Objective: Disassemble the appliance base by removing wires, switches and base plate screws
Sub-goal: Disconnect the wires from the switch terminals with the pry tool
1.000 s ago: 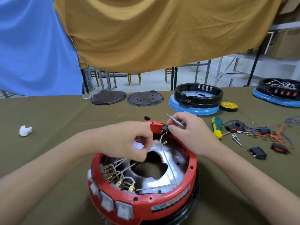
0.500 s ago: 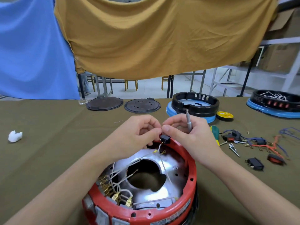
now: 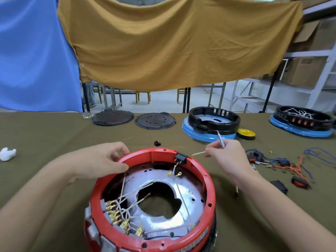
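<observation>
Nearest to me sits the red appliance base (image 3: pixel 151 211), upside down on the olive-green tablecloth (image 3: pixel 45 135), its round rim open towards me. Inside lies the shiny metal base plate (image 3: pixel 190 202) with a big irregular hole in the middle. Along the near-left inner wall a row of brass spade terminals (image 3: pixel 118 215) carries white wires (image 3: pixel 131 199) that loop across the plate. On the far rim a small black switch (image 3: pixel 181 158) sits in its slot, with thin wires hanging below it.

My left hand (image 3: pixel 101 160) rests on the far-left rim of the base, fingers curled over the edge and thumb pressed against the inner side. My right hand (image 3: pixel 227 157) is just beyond the rim on the right, pinching a short white wire (image 3: pixel 198 153) between thumb and forefinger; a slim metal tool (image 3: pixel 221 140) is held in the same hand, sticking up past my fingers.

To the right lie loose black switches (image 3: pixel 279 186) and a tangle of red and blue wires (image 3: pixel 294 166). A white scrap (image 3: pixel 7 154) lies far left. Farther off are two dark round plates (image 3: pixel 112 118), a black-and-blue base (image 3: pixel 211 124), a yellow tape roll (image 3: pixel 246 133) and another blue base (image 3: pixel 301 123). Blue and mustard cloths (image 3: pixel 163 42) hang behind.
</observation>
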The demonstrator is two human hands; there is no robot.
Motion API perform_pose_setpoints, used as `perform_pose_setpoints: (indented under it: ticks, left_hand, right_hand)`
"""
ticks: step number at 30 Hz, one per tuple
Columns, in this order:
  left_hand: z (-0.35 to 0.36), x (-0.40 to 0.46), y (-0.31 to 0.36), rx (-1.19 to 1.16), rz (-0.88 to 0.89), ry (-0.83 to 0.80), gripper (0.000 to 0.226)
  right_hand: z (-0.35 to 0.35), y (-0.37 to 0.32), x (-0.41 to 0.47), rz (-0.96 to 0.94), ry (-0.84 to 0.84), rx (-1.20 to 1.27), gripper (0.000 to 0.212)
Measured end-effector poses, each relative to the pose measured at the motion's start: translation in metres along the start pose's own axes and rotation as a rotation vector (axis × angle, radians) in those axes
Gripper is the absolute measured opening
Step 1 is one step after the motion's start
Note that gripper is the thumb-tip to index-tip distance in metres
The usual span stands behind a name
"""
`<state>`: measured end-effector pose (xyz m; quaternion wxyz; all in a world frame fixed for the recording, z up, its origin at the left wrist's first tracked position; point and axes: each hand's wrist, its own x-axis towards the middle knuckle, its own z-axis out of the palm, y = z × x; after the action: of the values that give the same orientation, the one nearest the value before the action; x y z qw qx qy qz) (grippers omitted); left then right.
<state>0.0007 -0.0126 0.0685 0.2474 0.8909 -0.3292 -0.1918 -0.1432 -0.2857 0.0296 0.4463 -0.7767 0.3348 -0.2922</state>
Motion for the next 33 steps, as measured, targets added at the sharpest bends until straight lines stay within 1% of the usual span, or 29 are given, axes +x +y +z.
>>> perform_pose_setpoints:
  ticks: [2,4,6,7,8,10,13,16,19,20,21,22,24,26,27,28,30,32,33]
  left_hand:
    - [0.000,0.003,-0.003,-0.036,0.031,0.036,0.013]
    - [-0.001,0.005,-0.005,-0.093,0.041,0.030,0.013]
    - [-0.001,0.006,-0.006,-0.123,0.062,0.020,0.014]
    - [0.000,0.007,-0.006,-0.127,0.076,0.025,0.015]
    - [0.001,0.008,-0.005,-0.122,0.093,0.037,0.016]
    - [0.004,0.010,-0.001,-0.100,0.122,0.064,0.017]
    - [0.010,0.012,0.004,-0.090,0.161,0.116,0.020]
    - [0.017,0.014,0.007,-0.140,0.207,0.162,0.019]
    - [0.027,0.019,0.008,-0.223,0.253,0.273,0.016]
    - [0.025,0.019,0.008,-0.253,0.240,0.299,0.022]
    - [0.020,0.016,0.007,-0.288,0.202,0.289,0.031]
    - [0.012,0.012,0.004,-0.306,0.146,0.241,0.042]
    - [-0.007,0.000,-0.002,-0.227,0.025,0.063,0.056]
    - [-0.018,-0.012,-0.008,-0.096,-0.057,-0.137,0.053]
    - [-0.019,-0.015,-0.008,-0.061,-0.070,-0.206,0.046]
    - [-0.019,-0.016,-0.007,-0.046,-0.068,-0.237,0.039]
    - [-0.015,-0.012,-0.004,-0.035,-0.043,-0.190,0.026]
    - [-0.012,-0.005,-0.004,0.022,0.002,-0.061,0.021]
    - [-0.011,-0.001,-0.006,0.070,0.021,0.022,0.021]
  right_hand:
    - [-0.003,0.004,0.002,0.024,-0.061,-0.205,0.012]
    - [-0.005,0.005,0.002,0.039,-0.145,-0.398,0.010]
    - [-0.007,0.002,0.002,0.009,-0.133,-0.504,0.014]
    - [-0.007,-0.001,0.002,-0.035,-0.102,-0.514,0.022]
    - [-0.007,-0.002,0.001,-0.096,-0.074,-0.468,0.032]
    - [-0.005,-0.006,-0.004,-0.194,-0.080,-0.222,0.045]
    - [0.001,-0.015,-0.017,-0.218,-0.262,0.115,0.058]
    - [0.007,-0.017,-0.026,-0.223,-0.405,0.264,0.051]
    - [0.009,-0.016,-0.028,-0.182,-0.476,0.244,0.031]
    - [0.009,-0.015,-0.028,-0.180,-0.489,0.203,0.032]
    - [0.010,-0.015,-0.028,-0.184,-0.502,0.172,0.037]
    - [0.010,-0.015,-0.029,-0.191,-0.512,0.159,0.042]
    - [0.011,-0.015,-0.029,-0.212,-0.525,0.164,0.046]
    - [0.013,-0.015,-0.029,-0.235,-0.492,0.157,0.045]
    - [0.013,-0.014,-0.028,-0.250,-0.453,0.135,0.045]
    - [0.013,-0.014,-0.026,-0.260,-0.420,0.112,0.044]
    - [0.011,-0.015,-0.025,-0.250,-0.414,0.100,0.045]
    - [0.007,-0.017,-0.024,-0.216,-0.489,0.138,0.042]
    - [0.005,-0.017,-0.022,-0.189,-0.509,0.177,0.037]
